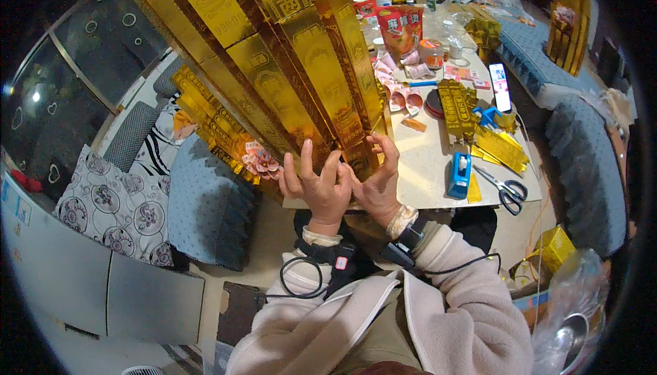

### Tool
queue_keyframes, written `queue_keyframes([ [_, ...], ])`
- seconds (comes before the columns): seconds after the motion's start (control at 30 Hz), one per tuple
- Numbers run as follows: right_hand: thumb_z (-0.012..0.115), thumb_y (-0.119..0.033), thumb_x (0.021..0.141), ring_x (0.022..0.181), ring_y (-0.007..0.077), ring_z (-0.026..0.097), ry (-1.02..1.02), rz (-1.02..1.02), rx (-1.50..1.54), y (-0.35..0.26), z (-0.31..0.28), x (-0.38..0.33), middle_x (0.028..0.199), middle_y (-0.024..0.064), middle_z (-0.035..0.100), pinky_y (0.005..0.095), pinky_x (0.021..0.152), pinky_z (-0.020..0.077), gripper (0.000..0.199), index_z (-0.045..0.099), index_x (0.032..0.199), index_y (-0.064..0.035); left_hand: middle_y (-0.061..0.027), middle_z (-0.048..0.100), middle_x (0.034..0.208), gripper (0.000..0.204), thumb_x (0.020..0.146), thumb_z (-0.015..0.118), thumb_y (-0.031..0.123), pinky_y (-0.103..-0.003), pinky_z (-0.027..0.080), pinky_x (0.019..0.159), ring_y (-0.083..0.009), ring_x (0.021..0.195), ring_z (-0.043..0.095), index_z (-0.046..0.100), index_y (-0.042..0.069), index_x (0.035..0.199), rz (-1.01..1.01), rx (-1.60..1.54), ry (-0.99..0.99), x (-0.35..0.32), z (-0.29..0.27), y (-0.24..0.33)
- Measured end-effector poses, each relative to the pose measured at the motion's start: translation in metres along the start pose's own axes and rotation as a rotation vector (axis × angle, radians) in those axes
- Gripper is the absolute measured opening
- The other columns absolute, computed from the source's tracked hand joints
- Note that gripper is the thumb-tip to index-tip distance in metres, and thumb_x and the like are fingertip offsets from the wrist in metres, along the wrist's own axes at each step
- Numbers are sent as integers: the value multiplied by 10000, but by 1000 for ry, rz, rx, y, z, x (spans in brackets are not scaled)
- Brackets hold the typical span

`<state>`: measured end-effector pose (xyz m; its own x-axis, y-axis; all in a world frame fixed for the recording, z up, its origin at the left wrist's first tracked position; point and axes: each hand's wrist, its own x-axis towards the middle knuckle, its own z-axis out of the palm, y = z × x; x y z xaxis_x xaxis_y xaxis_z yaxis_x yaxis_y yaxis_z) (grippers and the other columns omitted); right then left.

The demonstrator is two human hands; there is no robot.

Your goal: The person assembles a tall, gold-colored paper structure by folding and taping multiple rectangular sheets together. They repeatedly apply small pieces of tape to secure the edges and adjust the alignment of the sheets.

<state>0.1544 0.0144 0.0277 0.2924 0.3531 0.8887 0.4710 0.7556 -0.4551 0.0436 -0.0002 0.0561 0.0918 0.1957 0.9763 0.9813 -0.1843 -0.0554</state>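
The tall structure of embossed gold and brown foil-paper strips (294, 67) is positioned directly beyond the grip. Its lower end is met by the left hand (321, 190) and right hand (378, 187), fingers partly curled; whether anything is pinched cannot be determined. A blue plastic tape dispenser (459, 175) and black-handled metal scissors (512, 194) are located right of the grip.

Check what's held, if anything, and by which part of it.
Can't be told: the left hand and right hand have fingers at the lower end of the tall gold structure, but no clear grip shows; possibly only touching.
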Motion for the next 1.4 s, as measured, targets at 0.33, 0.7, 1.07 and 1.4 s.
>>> queue_keyframes([
  [0.33,850,-27,786,1260,429,551,8,-47,45,-6,-1,11,1413,246,503,512,1059,465,918,271,1495,-87,-29,520,1485,272,819,746,189,-529,232,1163,-350,1417,359,759,291,1071,14,-61,-18,15,-9,0],
  [0.7,834,33,766,1216,340,565,-18,-52,15,-7,2,17,1414,213,465,413,1005,488,935,263,1498,-69,-82,566,1428,418,869,683,119,-472,279,1163,-328,1369,453,631,148,1282,248,-144,281,164,-45,-36],
  [1.07,857,15,751,1143,295,580,-14,-34,33,-3,4,21,1390,192,468,390,920,489,961,257,1496,-75,-136,546,1449,548,855,656,69,-544,242,1246,-354,1430,443,558,127,1391,397,-69,523,309,-49,-25],
  [1.4,863,4,735,1091,290,594,-20,-63,-16,-2,4,23,1374,198,494,390,904,501,951,276,1480,-66,-160,599,1408,537,863,731,130,-544,247,1244,-376,1386,489,568,149,1373,461,77,482,345,-46,-20],
])
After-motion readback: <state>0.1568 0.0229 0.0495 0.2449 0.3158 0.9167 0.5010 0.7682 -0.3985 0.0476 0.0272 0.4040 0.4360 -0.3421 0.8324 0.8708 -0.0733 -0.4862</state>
